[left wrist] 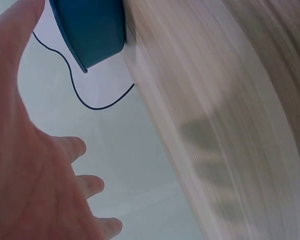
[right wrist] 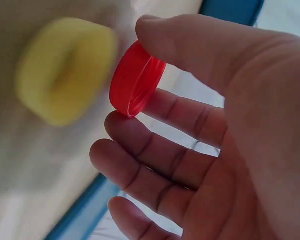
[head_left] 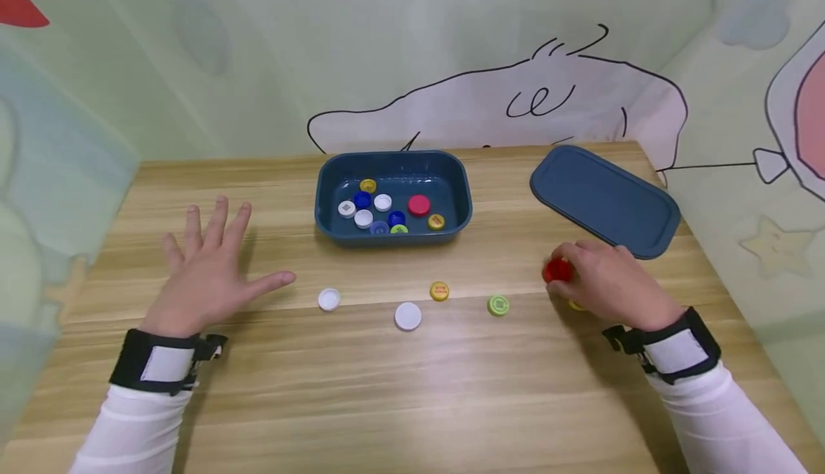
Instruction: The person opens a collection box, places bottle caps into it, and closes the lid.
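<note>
Nearby, white sleeves (head_left: pixel 129 424) lead up to two bare hands over a pale wooden table (head_left: pixel 399 402). Toward its right edge, the right hand (head_left: pixel 609 284) pinches a red cap (head_left: pixel 556 271) between thumb and fingertips; in the wrist view the cap's hollow is turned toward the palm. A yellow cap (right wrist: pixel 35 85) lies just beside, mostly covered by that hand from above. To handle this well, I'd say, a light hold on the ridged wall is enough, since a hard squeeze could make so small a ring skid away, and the loose fingers should be kept from brushing the yellow one. Toward the left edge, the left hand (head_left: pixel 209 273) holds nothing, its fingers straight and spread apart. Across the middle of the table runs a loose row: a small white cap (head_left: pixel 329 299), a larger white disc (head_left: pixel 408 316), a printed yellow cap (head_left: pixel 440 291) and a green cap (head_left: pixel 498 305). Farther off, by the middle of the far edge, stands a dark blue box (head_left: pixel 393 240) with more caps on its floor; a matching lid (head_left: pixel 604 202) lies slantwise near the far right corner. Past the table, pale walls (head_left: pixel 258 44) carry cartoon drawings, among them a star (head_left: pixel 783 245).
</note>
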Demonstrator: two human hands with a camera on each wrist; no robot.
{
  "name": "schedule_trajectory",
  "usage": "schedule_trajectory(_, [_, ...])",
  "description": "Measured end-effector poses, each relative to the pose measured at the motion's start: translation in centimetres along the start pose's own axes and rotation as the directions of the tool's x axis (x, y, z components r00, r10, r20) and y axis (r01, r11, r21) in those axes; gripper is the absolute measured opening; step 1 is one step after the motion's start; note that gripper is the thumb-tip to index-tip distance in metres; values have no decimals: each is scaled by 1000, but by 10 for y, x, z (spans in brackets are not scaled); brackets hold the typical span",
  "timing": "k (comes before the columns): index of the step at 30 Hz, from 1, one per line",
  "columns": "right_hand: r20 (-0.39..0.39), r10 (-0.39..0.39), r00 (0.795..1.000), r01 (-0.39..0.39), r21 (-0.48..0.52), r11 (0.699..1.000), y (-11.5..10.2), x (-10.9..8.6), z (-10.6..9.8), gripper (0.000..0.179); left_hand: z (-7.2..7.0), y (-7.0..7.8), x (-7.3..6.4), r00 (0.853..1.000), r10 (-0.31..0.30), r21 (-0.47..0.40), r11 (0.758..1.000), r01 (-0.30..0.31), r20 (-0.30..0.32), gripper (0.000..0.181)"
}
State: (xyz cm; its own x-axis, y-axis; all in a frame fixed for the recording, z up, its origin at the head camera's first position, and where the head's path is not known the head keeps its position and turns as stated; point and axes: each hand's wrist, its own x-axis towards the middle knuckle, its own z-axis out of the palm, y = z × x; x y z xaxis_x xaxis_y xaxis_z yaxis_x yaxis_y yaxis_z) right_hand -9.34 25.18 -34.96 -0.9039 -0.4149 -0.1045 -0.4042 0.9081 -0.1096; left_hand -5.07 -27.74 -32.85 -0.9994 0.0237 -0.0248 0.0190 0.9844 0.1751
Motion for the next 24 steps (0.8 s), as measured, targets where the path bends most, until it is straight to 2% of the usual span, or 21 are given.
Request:
schedule_trajectory(5, [-48, -24, 999, 21, -47, 999, -8, 12, -21, 43, -1, 3, 2, 1000, 3, 18, 1000, -3, 2, 116])
schedule_trajectory(9, [-118, -86, 989, 77, -79, 994, -19, 27, -43, 40, -1, 5, 4, 1000, 1, 32, 999, -1, 3, 116])
schedule_trajectory(13, [-152, -144, 978, 133, -81, 988, -35, 46, -62, 41, -1, 6, 4, 1000, -9, 40, 999, 9, 8, 118])
schedule_trajectory(18, [-143, -176, 974, 169, -61, 984, -54, 74, -75, 42, -2, 4, 2, 1000, -21, 43, 999, 20, 7, 119])
schedule_trajectory(24, [-106, -207, 973, 205, -32, 978, -75, 108, -77, 41, -3, 3, 1, 1000, -26, 49, 998, 26, 7, 119])
